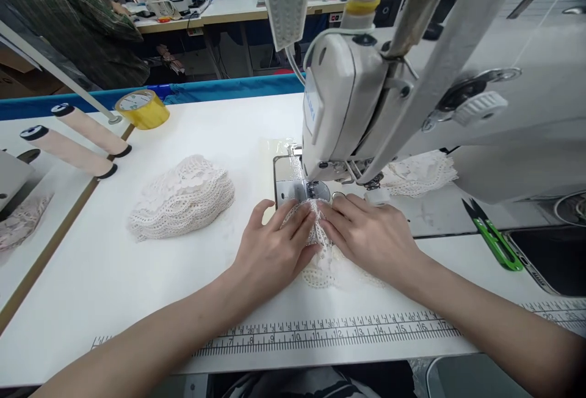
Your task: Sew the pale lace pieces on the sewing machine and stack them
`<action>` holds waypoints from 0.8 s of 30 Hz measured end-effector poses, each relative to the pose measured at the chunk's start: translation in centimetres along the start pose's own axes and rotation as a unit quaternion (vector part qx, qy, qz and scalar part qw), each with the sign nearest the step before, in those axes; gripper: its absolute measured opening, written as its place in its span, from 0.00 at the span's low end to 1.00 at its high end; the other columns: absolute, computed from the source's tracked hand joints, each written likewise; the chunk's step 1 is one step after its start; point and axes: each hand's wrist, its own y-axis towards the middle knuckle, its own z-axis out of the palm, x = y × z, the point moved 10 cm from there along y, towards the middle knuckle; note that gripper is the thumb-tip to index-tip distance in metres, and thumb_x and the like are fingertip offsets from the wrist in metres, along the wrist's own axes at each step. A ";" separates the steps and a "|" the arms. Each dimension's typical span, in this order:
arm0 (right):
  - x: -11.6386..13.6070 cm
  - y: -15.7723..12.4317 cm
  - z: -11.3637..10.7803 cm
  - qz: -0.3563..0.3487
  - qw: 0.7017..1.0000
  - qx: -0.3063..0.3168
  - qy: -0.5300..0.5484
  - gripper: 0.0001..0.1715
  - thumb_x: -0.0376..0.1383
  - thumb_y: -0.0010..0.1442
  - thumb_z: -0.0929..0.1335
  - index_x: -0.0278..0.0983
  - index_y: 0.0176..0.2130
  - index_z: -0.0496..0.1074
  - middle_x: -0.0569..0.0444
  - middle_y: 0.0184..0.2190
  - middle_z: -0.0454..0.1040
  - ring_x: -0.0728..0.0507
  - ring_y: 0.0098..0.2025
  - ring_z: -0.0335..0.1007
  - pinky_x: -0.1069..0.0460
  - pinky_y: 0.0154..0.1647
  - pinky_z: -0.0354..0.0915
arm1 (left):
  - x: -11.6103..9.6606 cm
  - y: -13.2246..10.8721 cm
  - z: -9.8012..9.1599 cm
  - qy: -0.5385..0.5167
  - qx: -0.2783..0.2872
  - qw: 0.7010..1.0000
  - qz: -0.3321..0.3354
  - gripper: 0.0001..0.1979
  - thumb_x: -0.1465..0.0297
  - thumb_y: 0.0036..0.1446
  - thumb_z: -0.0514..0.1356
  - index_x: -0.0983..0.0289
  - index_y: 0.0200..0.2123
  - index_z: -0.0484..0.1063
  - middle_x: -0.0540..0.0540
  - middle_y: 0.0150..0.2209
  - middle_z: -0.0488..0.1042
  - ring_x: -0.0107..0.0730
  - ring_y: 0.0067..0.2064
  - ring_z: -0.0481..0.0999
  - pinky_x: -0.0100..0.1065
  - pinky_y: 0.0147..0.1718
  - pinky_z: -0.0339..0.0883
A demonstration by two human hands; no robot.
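Note:
A piece of white lace [319, 276] lies at the front of the sewing machine [345, 93], its upper end close to the presser foot [315, 189]. My left hand [277, 242] presses on the lace from the left, fingers bent and pinched against it. From the right, my right hand [370, 233] grips the same lace, fingertips together near the metal needle plate [287, 185]. Fingers cover part of the lace between the hands. Left of them rests a stack of white lace pieces [183, 199]. More lace [419, 173] lies behind the right hand, under the machine arm.
Green thread snips [494, 239] and a black phone [552, 257] lie at right. Two thread cones [68, 151] and a yellow tape roll [143, 109] are at left. A printed ruler [315, 336] runs along the front edge. A person in a plaid sleeve [77, 25] is beyond the table.

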 end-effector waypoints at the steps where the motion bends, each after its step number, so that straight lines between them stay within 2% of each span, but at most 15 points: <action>1: 0.0 0.0 0.1 -0.002 1.000 0.002 -0.009 0.13 0.33 0.67 0.63 0.33 0.42 0.77 0.53 0.35 0.79 0.49 0.32 0.72 0.50 0.25 0.49 | 0.0 0.0 0.0 0.001 0.001 1.000 -0.001 0.18 0.63 0.67 0.53 0.64 0.55 0.70 0.54 0.53 0.76 0.40 0.57 0.71 0.46 0.54 0.54; 6: -0.4 -0.1 0.8 0.005 1.000 0.018 -0.024 0.16 0.34 0.68 0.61 0.32 0.44 0.77 0.52 0.30 0.79 0.47 0.31 0.71 0.49 0.26 0.49 | 0.0 0.4 0.3 0.007 0.011 1.000 -0.004 0.18 0.63 0.67 0.53 0.64 0.55 0.70 0.56 0.52 0.76 0.41 0.57 0.71 0.46 0.55 0.53; 11: -0.9 -0.1 1.5 0.014 0.998 0.033 -0.044 0.17 0.34 0.67 0.61 0.32 0.50 0.75 0.50 0.31 0.79 0.45 0.32 0.70 0.49 0.26 0.48 | 0.1 0.9 0.5 0.011 0.014 1.000 -0.007 0.18 0.63 0.67 0.53 0.64 0.55 0.70 0.57 0.53 0.76 0.42 0.56 0.72 0.47 0.54 0.53; 16: -1.0 -0.1 1.4 0.009 0.998 0.024 -0.053 0.17 0.33 0.66 0.63 0.33 0.50 0.75 0.50 0.32 0.79 0.44 0.36 0.70 0.48 0.27 0.48 | 0.1 1.1 0.7 0.013 0.016 1.000 -0.011 0.19 0.63 0.67 0.53 0.65 0.55 0.70 0.58 0.53 0.75 0.43 0.56 0.72 0.47 0.54 0.53; 24: -1.1 -0.2 1.2 0.012 0.998 0.018 -0.055 0.16 0.34 0.65 0.64 0.34 0.50 0.75 0.50 0.34 0.79 0.45 0.34 0.68 0.48 0.29 0.47 | 0.1 1.0 0.6 0.013 0.019 1.000 -0.013 0.19 0.62 0.67 0.53 0.65 0.55 0.70 0.58 0.53 0.75 0.42 0.55 0.72 0.46 0.54 0.54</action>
